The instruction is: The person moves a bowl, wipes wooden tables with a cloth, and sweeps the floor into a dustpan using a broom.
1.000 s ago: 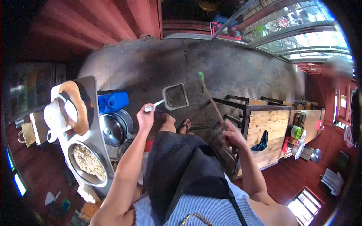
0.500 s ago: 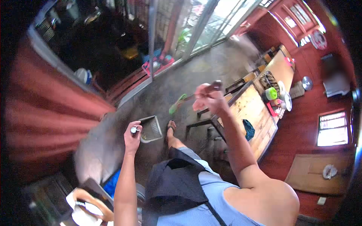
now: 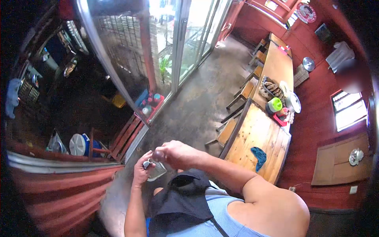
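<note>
My left hand [image 3: 143, 172] is closed around an upright handle with a pale end, which appears to belong to the dustpan [image 3: 158, 172]. The light grey dustpan is low by my feet, mostly hidden behind my hands and body. Right beside it, my right hand [image 3: 179, 154] is closed on the dark brown handle end [image 3: 159, 155] of a broom. The green broom head, visible earlier, is now out of sight behind my hand and arm. Both hands are close together in front of my black apron [image 3: 179, 197].
A long wooden table [image 3: 258, 136] stands to the right, holding a dark blue cloth [image 3: 258, 157], a green-lidded container [image 3: 275, 104] and a basket [image 3: 271, 87]. Wooden stools [image 3: 227, 134] line its side. Glass sliding doors [image 3: 181, 51] and a red tray of jars [image 3: 152, 107] are ahead left.
My right hand has swung left and down, from beside the table to beside my left hand. The view has turned, and the green broom head has gone out of sight.
</note>
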A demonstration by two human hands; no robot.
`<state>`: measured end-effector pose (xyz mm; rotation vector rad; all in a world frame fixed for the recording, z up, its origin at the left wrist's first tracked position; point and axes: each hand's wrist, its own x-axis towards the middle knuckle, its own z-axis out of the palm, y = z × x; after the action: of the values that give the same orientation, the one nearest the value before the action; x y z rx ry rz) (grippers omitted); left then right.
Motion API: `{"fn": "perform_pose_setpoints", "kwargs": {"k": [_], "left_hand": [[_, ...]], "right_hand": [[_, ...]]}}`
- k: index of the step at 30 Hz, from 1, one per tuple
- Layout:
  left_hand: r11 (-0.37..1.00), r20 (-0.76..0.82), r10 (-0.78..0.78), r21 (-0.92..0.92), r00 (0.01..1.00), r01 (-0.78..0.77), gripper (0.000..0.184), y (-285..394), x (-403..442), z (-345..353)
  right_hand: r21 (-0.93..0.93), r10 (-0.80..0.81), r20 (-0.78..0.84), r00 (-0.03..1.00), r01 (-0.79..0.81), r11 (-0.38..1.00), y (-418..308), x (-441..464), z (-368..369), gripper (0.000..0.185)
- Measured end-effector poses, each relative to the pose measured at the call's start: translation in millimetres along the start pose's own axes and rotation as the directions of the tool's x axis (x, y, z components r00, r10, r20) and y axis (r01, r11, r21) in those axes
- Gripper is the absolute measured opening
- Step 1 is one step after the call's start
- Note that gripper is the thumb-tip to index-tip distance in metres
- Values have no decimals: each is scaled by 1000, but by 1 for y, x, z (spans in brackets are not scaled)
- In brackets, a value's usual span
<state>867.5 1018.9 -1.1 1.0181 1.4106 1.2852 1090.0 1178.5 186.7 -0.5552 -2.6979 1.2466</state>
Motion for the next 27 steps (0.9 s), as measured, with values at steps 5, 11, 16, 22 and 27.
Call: {"fn": "perform_pose_setpoints", "kwargs": {"k": [5,11,16,22,27], "left_hand": [[990,205,-109,-67,973,125,41,36,64,12],[984,427,-48,-135,903,117,38,26,146,-2],[995,548,82,-99,833,-33,34,23,225,-10],[983,633,172,-55,755,-177,27,20,294,-17],[881,526,264,209,808,-424,83,-4,323,-58]], "right_hand": [[81,-32,-73,997,38,996,12,35,-24,26],[320,203,-268,942,-112,941,29,70,-37,19],[339,325,-327,887,-211,917,41,101,-54,23],[443,471,-341,814,-303,844,28,140,-82,11],[353,518,-361,775,-401,846,72,184,-65,11]]}}
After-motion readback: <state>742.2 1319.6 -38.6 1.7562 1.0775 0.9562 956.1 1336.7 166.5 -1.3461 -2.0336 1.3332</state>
